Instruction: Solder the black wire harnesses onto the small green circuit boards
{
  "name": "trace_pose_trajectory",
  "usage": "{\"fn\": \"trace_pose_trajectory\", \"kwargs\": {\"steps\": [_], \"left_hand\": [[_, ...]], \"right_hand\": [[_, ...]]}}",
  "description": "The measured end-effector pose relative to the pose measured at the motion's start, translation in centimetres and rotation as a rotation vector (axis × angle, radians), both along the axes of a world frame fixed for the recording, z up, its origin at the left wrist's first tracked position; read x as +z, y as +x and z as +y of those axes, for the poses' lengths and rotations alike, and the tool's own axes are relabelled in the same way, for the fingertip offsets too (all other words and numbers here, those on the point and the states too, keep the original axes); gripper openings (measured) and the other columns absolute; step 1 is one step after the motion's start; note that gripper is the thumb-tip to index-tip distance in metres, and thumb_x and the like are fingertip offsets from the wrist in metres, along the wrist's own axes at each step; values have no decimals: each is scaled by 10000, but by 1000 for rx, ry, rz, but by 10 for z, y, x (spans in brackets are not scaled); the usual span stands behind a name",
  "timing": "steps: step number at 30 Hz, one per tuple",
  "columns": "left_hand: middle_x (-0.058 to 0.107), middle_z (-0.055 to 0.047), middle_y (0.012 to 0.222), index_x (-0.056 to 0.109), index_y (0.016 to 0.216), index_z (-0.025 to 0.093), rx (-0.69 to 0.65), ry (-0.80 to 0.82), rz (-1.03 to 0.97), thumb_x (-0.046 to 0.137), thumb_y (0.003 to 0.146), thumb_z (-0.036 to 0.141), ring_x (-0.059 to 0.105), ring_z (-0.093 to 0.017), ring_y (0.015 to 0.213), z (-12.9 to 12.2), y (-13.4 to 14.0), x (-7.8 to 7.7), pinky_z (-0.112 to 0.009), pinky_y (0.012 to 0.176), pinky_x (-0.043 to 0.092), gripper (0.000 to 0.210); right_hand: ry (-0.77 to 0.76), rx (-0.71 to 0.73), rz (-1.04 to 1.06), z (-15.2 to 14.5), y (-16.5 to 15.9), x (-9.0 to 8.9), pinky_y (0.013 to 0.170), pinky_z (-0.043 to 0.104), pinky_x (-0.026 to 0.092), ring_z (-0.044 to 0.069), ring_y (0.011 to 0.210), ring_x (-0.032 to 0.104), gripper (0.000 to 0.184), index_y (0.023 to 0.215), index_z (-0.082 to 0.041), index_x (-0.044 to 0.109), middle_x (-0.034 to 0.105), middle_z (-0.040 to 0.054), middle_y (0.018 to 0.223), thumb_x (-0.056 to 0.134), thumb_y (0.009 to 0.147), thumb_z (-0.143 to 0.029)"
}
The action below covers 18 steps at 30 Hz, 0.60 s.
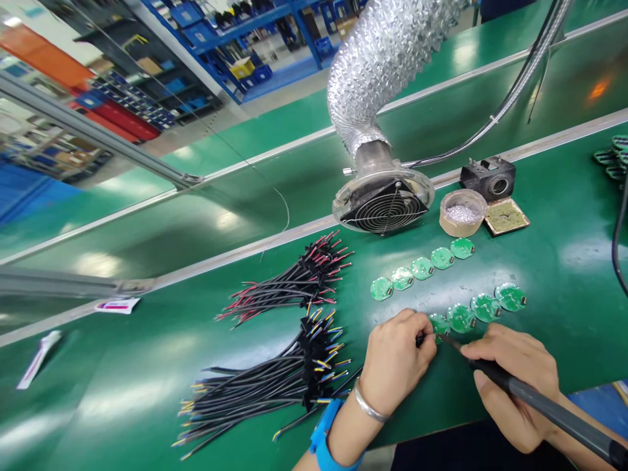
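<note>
My left hand (400, 356) is closed on a black cable, whose end it holds against a small round green circuit board (440, 323). Most of that cable is hidden behind the hand and wrist. A soldering iron (532, 396) lies in the grip of my right hand (520, 379), with its tip at the same board, close to the left fingertips. Several more green boards (485, 307) continue the row to the right. Farther back runs a second row of boards (422, 268).
Bundles of black cables with red ends (299, 278) and with yellow-blue ends (275, 369) lie at left. A fume extractor hood (385, 209) hangs behind the boards. Beside it stand a tub of silvery bits (461, 214), a soldering sponge (507, 216) and a black metal holder (488, 178).
</note>
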State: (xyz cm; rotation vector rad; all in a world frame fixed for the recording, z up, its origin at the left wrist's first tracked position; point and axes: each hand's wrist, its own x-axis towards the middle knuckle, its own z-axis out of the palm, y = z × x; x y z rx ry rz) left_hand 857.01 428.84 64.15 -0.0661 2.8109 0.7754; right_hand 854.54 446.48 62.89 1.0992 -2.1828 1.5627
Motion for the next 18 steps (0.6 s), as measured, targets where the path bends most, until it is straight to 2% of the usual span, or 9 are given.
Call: {"fn": "trace_pose_trajectory", "kwargs": {"steps": [6,11,18], "left_hand": [[585,26,708,587,709,212,8,-14,18,561,769,198,529,-119,649,1,1,-2,-243,596,320,67],[588,24,701,583,685,205,17,-7,15,546,770,180,532,-118,648,2,0,-1,-243,605,330,96],[594,24,709,585,681,205,5,-25,9,546,754,155,540,-119,657,3,-2,0,-245,607,335,97]], "right_hand": [[12,0,20,1,5,-2,483,263,339,116,521,424,206,891,-124,558,492,14,623,460,721,-60],[59,-34,113,2,13,-8,496,278,364,131,547,436,198,882,-125,561,500,31,643,462,717,-83],[0,-80,42,11,16,-4,510,285,389,126,548,470,238,935,-120,575,520,26,633,457,732,-81]]}}
